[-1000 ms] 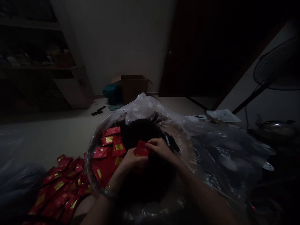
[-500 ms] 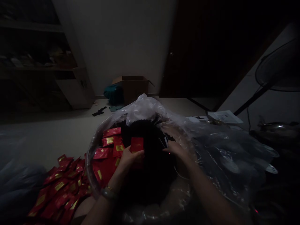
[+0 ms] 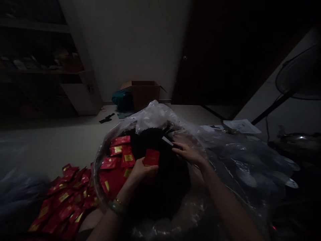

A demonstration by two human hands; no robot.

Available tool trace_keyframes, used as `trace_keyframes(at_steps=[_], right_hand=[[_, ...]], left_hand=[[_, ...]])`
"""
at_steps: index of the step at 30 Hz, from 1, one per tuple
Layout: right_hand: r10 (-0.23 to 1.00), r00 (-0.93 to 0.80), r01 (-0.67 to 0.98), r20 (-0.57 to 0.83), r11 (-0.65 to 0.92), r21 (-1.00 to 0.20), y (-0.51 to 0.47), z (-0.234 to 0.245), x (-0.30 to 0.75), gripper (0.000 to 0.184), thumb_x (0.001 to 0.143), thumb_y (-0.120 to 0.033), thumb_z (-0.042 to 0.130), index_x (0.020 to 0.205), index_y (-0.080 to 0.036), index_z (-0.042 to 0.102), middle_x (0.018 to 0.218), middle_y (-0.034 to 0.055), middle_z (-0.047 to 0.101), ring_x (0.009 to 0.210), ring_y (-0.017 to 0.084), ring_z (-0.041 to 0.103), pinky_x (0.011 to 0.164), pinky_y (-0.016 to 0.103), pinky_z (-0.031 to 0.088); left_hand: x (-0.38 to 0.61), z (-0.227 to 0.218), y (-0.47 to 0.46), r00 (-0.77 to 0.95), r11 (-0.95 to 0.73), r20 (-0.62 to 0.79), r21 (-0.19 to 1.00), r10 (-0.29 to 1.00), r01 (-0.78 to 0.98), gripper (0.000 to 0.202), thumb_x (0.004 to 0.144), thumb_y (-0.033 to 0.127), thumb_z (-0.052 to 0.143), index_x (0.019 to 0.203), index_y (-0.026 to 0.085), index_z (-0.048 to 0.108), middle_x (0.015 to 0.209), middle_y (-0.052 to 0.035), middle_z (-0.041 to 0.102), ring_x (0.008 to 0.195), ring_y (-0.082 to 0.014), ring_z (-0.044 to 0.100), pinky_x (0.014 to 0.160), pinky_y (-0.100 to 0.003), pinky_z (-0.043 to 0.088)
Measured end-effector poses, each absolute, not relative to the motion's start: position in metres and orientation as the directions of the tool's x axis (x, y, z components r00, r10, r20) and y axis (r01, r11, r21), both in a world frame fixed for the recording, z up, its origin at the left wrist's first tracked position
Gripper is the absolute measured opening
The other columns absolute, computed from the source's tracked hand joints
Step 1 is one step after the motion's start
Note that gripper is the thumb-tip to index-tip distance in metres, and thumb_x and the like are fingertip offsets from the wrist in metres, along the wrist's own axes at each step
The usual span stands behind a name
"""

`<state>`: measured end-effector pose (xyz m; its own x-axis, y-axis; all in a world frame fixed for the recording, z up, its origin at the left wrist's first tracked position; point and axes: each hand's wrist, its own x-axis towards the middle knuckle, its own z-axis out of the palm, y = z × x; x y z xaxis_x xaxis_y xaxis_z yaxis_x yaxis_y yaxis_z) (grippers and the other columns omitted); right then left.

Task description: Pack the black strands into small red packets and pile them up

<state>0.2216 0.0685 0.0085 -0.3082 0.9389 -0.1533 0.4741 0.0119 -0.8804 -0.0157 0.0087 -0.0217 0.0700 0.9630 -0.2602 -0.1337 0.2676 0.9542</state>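
My left hand (image 3: 141, 169) is closed on a small red packet (image 3: 151, 156), thumb across its lower part, above a heap of black loose material (image 3: 165, 187). This heap sits in a wide round container lined with clear plastic (image 3: 100, 157). At the far right of the heap, my right hand (image 3: 187, 152) has its fingers stretched out and apart. A pale flat strip (image 3: 167, 141) lies just beyond its fingertips; whether they touch it I cannot tell. Several red packets with gold labels (image 3: 127, 158) rest inside the container on the left.
A pile of red packets (image 3: 62, 201) lies outside the container at lower left. Plastic sheeting (image 3: 240, 167) spreads to the right, below a paper sheet (image 3: 242, 126). Behind stand a cardboard box (image 3: 146, 95), a teal bag (image 3: 122, 100) and, far right, a fan (image 3: 298, 73).
My right hand has opened out and turned, and the pale strip now lies farther left on the heap. My left hand has shifted slightly right with the red packet, which is tilted now.
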Motion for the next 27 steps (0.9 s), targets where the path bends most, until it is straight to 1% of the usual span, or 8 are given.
trace_keyframes(at_steps=[2,4,7,10,15,20,24,27], right_hand=[[0.886,-0.396,0.479,-0.242,-0.025,-0.878,0.056,0.022,0.210,0.060,0.082,-0.047,0.060,0.133,-0.019,0.049,0.072,0.0002,0.064,0.055,0.011,0.056,0.049,0.021,0.041],[0.846,-0.487,0.505,-0.216,0.071,-0.860,0.046,0.030,0.198,0.056,0.080,-0.046,0.062,0.129,-0.019,0.054,0.073,-0.0002,0.065,0.055,0.011,0.056,0.049,0.020,0.041],[0.806,-0.588,0.481,-0.059,0.291,-0.827,0.039,0.035,0.188,0.040,0.083,-0.041,0.059,0.118,-0.020,0.063,0.095,0.0027,0.070,0.082,0.017,0.063,0.071,0.026,0.049],[0.787,-0.617,0.499,0.001,0.392,-0.773,0.039,0.034,0.185,0.034,0.088,-0.037,0.053,0.115,-0.020,0.064,0.111,0.0049,0.068,0.098,0.022,0.062,0.086,0.032,0.047],[0.784,-0.620,0.549,0.024,0.455,-0.701,0.040,0.030,0.183,0.031,0.091,-0.033,0.046,0.112,-0.018,0.064,0.106,0.0068,0.070,0.094,0.022,0.064,0.083,0.032,0.047],[0.789,-0.614,0.565,0.036,0.470,-0.678,0.040,0.026,0.182,0.031,0.091,-0.032,0.046,0.112,-0.018,0.063,0.107,0.0077,0.069,0.095,0.023,0.063,0.083,0.033,0.047],[0.780,-0.625,0.575,0.005,0.466,-0.672,0.039,0.028,0.181,0.030,0.091,-0.030,0.045,0.112,-0.018,0.063,0.106,0.0075,0.070,0.093,0.022,0.063,0.083,0.032,0.047],[0.767,-0.641,0.571,-0.013,0.466,-0.676,0.038,0.029,0.180,0.030,0.091,-0.031,0.046,0.112,-0.019,0.064,0.106,0.0071,0.070,0.092,0.022,0.064,0.081,0.032,0.047]], left_hand=[[-0.015,-0.023,0.009,0.088,0.260,-0.252,0.960,0.964,-0.105,0.045,0.042,0.024,0.086,0.080,0.012,0.066,0.069,-0.0034,0.071,0.059,-0.0160,0.064,0.060,-0.026,0.049],[-0.015,-0.022,0.009,0.105,0.255,-0.246,0.963,0.964,-0.089,0.043,0.042,0.024,0.086,0.079,0.012,0.066,0.069,-0.0033,0.071,0.061,-0.0165,0.064,0.061,-0.026,0.049],[-0.015,-0.020,0.007,0.140,0.250,-0.238,0.965,0.961,-0.074,0.043,0.043,0.024,0.085,0.080,0.012,0.067,0.071,-0.0032,0.072,0.063,-0.0172,0.065,0.063,-0.027,0.049],[-0.014,-0.017,0.006,0.162,0.248,-0.237,0.967,0.958,-0.051,0.041,0.044,0.025,0.085,0.079,0.012,0.067,0.069,-0.0029,0.071,0.062,-0.0171,0.064,0.062,-0.027,0.049],[-0.014,-0.019,0.006,0.161,0.239,-0.227,0.969,0.961,-0.063,0.043,0.043,0.027,0.085,0.078,0.012,0.067,0.067,-0.0017,0.070,0.059,-0.0160,0.063,0.061,-0.027,0.048],[-0.013,-0.019,0.007,0.149,0.233,-0.224,0.972,0.963,-0.042,0.045,0.044,0.028,0.085,0.082,0.012,0.068,0.071,-0.0032,0.071,0.064,-0.0178,0.064,0.063,-0.028,0.049],[-0.016,-0.011,0.008,0.070,0.133,-0.124,0.982,0.990,-0.138,0.044,0.053,0.036,0.081,0.090,0.014,0.070,0.091,-0.0059,0.074,0.083,-0.0209,0.066,0.073,-0.027,0.050],[-0.020,-0.004,0.008,0.024,0.177,-0.176,0.963,0.984,-0.201,0.048,0.061,0.047,0.075,0.096,0.014,0.070,0.095,-0.0074,0.073,0.084,-0.0214,0.066,0.072,-0.027,0.050]])
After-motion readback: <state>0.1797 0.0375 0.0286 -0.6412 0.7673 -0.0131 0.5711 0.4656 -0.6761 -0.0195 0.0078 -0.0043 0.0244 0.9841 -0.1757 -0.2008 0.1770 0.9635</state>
